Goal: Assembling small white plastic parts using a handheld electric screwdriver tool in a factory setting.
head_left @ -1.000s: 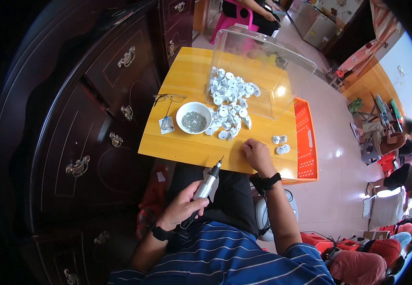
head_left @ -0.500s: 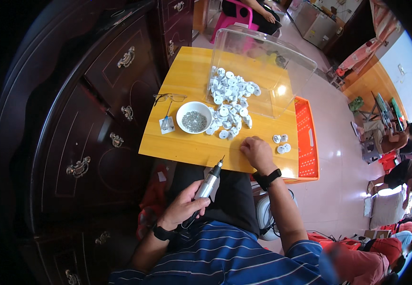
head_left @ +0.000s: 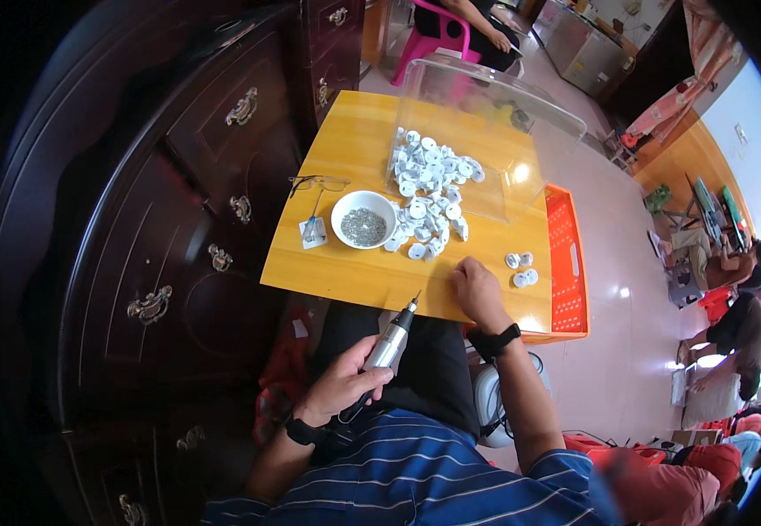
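My left hand (head_left: pixel 351 380) is wrapped round a silver and black electric screwdriver (head_left: pixel 388 344), its thin bit pointing up at the table's near edge. My right hand (head_left: pixel 479 294) rests curled on the yellow wooden table (head_left: pixel 328 273); its fingers are closed, and whatever they may hold is hidden. Beyond it lies a heap of white round plastic parts (head_left: pixel 430 203), partly inside a clear plastic bin (head_left: pixel 521 171) tipped on its side. A white bowl (head_left: pixel 342 203) of small metal screws stands left of the heap. Several white parts (head_left: pixel 521 280) sit apart, right of my right hand.
Eyeglasses (head_left: pixel 319 183) and a small blue-handled tool (head_left: pixel 312 223) on a white packet lie left of the bowl. An orange crate (head_left: pixel 566 263) stands at the table's right side. Dark wooden drawers (head_left: pixel 196 175) line the left. Other people sit and stand farther off.
The view has shifted slightly, moving the table a little right and down in the picture. Both hands keep nearly the same pose, the left still gripping the screwdriver.
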Available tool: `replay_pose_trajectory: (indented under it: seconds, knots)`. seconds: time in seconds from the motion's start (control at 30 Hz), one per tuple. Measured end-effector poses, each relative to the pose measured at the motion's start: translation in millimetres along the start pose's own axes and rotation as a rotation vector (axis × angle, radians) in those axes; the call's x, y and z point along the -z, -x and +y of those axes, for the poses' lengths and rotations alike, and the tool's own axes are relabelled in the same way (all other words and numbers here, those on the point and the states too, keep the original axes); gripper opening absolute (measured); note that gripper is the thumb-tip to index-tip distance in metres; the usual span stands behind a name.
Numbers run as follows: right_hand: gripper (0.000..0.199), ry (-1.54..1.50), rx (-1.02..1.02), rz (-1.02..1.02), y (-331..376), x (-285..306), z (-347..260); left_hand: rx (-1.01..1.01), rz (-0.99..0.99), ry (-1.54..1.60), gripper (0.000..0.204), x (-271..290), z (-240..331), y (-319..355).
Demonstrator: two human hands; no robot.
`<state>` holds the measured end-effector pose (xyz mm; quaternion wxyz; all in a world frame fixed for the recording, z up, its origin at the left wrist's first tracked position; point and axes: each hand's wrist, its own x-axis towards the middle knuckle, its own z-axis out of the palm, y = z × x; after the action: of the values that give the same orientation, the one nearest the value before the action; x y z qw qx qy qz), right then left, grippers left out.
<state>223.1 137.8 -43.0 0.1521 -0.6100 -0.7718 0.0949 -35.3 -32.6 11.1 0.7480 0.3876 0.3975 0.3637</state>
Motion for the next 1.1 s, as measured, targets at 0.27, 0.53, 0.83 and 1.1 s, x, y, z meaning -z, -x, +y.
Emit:
replay_pose_trajectory:
  seconds: [0.27,0.53,0.83,1.1]
  knots:
    - [0.014,-1.344,-0.319,-0.289,25.2,19.8,-21.5,0.023,-0.019,-0.031,0.053,-4.3,3.0,-4.0]
    - [0.015,-1.684,-0.35,-0.396,27.0,8.3,-24.7,-0.029,-0.02,-0.051,0.053,-10.5,0.5,-12.7]
    - [0.011,-1.883,-0.384,-0.366,24.6,-2.3,-21.8,-0.027,-0.021,-0.119,0.054,-14.4,1.5,-18.2]
    - [0.011,-1.888,-0.408,-0.279,27.3,-7.4,-26.2,-0.039,0.006,-0.113,0.057,-13.8,-5.0,-24.2]
